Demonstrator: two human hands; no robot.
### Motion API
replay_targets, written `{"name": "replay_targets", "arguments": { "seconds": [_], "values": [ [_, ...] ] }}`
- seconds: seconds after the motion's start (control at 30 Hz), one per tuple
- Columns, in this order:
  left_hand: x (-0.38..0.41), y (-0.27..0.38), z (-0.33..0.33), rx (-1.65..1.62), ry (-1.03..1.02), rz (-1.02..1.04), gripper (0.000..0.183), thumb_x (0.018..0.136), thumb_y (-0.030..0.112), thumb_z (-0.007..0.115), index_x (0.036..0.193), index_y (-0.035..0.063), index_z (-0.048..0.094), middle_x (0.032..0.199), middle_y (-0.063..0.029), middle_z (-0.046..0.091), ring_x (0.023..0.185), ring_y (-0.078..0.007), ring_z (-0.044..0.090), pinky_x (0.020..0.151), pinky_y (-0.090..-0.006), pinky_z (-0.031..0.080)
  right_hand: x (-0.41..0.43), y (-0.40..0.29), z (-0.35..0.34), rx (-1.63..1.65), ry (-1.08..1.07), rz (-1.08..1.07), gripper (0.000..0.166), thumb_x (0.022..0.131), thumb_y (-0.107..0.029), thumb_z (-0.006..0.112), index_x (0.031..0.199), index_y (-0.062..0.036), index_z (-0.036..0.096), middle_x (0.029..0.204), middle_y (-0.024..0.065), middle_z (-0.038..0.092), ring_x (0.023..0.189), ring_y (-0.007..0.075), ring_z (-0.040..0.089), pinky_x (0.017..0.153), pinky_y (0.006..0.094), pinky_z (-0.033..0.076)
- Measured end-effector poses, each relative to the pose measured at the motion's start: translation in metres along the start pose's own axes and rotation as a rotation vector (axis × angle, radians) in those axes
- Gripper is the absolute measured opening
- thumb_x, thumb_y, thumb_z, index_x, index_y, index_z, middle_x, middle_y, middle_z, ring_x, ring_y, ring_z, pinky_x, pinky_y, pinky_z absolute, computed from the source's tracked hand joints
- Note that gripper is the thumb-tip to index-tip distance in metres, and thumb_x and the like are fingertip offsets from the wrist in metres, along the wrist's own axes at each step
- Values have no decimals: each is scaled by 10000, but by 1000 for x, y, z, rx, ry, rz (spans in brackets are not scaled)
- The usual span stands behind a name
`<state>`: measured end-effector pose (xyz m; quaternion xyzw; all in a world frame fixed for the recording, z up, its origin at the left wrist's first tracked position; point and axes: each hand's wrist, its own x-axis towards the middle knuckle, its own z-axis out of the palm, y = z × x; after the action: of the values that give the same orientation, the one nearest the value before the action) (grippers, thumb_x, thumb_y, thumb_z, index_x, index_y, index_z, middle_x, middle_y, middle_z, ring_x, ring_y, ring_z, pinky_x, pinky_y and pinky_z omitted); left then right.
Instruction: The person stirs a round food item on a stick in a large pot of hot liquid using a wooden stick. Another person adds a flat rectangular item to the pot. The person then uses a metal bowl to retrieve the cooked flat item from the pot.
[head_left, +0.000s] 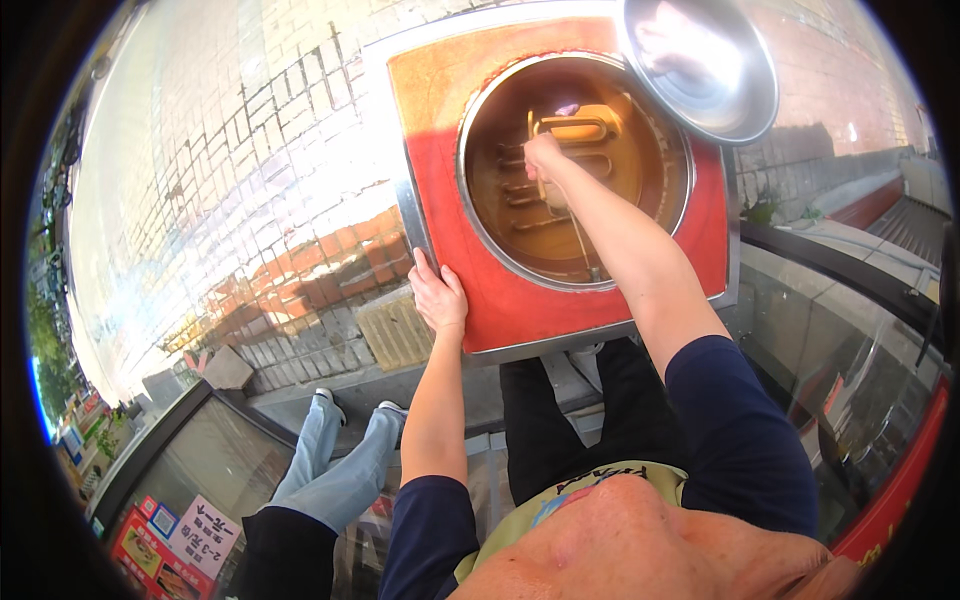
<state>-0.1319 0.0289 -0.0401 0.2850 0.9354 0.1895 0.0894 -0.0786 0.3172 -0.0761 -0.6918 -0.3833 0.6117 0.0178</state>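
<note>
A deep round metal vat (687, 202) is set in a red square top (551, 319) with a metal rim. Bent heating tubes (574, 129) and brownish liquid or a shiny brown floor show inside; which of the two is unclear. My right hand (543, 156) reaches into the opening, its fingers curled around a bent metal rod (541, 190) that shows above and below the fist. A thin rod (583, 244) slants towards the vat's near wall. My left hand (439, 294) lies flat on the left edge of the top, fingers slightly apart, holding nothing.
A round shiny metal lid or basin (701, 82) overlaps the top's far right corner. Glass-walled cases stand at the lower left (202, 450) and right (832, 322). A person in light jeans (345, 476) stands close on my left. A ridged block (394, 328) lies by the brick paving.
</note>
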Motion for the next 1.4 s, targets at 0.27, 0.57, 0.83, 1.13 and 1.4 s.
{"name": "replay_targets", "arguments": {
  "seconds": [0.27,0.57,0.83,1.13,1.4],
  "values": [
    [0,2,3,32,11,4,546,841,243,510,1341,116,332,1113,-189,477,925,-384,537,743,-468,464,-47,67,14,-903,-328,-257,169,736,35,421,800,102,562,688,262,596,541,313,611,457,414,477],
    [0,-2,3,-4,6,6,539,849,242,499,1344,120,326,1120,-180,473,950,-378,525,758,-467,456,-87,96,-84,-1603,-795,-222,234,759,-68,542,937,42,648,980,243,623,935,347,611,753,414,496],
    [0,-2,1,-1,-11,-8,546,839,240,514,1340,110,340,1129,-181,479,954,-376,526,762,-465,454,-111,82,-128,-1759,-789,-302,270,782,-65,501,989,41,636,1009,232,621,955,342,610,769,422,495],
    [-1,-2,3,6,-10,-5,545,849,250,506,1348,123,327,1136,-175,471,963,-377,524,764,-464,459,-85,90,-90,-1285,-678,86,346,816,-16,403,1107,-30,591,545,82,472,434,185,459,360,326,348],
    [-1,-5,2,-6,31,23,548,842,237,517,1343,116,334,1109,-175,475,934,-376,528,754,-462,461,-86,78,-47,-579,-413,-98,390,909,-117,393,1296,-101,440,617,57,483,447,161,427,393,307,359]
  ]
}}
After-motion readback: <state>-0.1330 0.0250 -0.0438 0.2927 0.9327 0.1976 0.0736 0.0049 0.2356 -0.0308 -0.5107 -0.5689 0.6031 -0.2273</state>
